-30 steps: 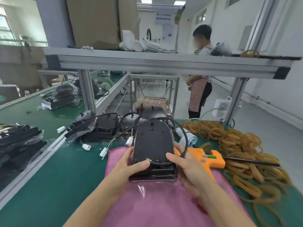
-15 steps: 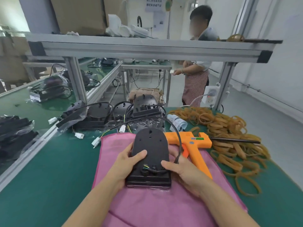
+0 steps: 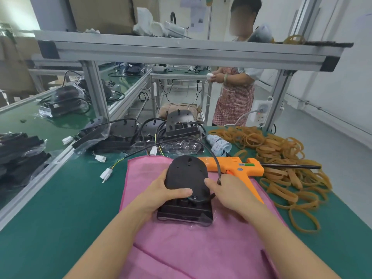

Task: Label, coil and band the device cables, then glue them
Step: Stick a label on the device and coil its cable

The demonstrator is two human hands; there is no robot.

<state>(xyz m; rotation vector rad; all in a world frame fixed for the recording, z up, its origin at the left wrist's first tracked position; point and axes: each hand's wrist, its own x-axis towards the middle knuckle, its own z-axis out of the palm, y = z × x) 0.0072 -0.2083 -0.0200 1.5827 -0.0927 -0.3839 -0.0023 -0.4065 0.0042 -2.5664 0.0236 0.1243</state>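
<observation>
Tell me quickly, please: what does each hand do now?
Left hand: grips the black device, thumb on top.
Right hand: pinches the black cable beside the device.

— What sort of place is this?

— A factory assembly line. Long benches (image 3: 50, 198) with green mats run under an aluminium frame (image 3: 181, 51), with black devices in plastic bags (image 3: 124, 135) piled along them.

— Anything else?

— A heap of rubber bands (image 3: 281, 158), an orange glue gun (image 3: 239, 167), and a worker in a checked apron (image 3: 235, 97) at another table.
</observation>
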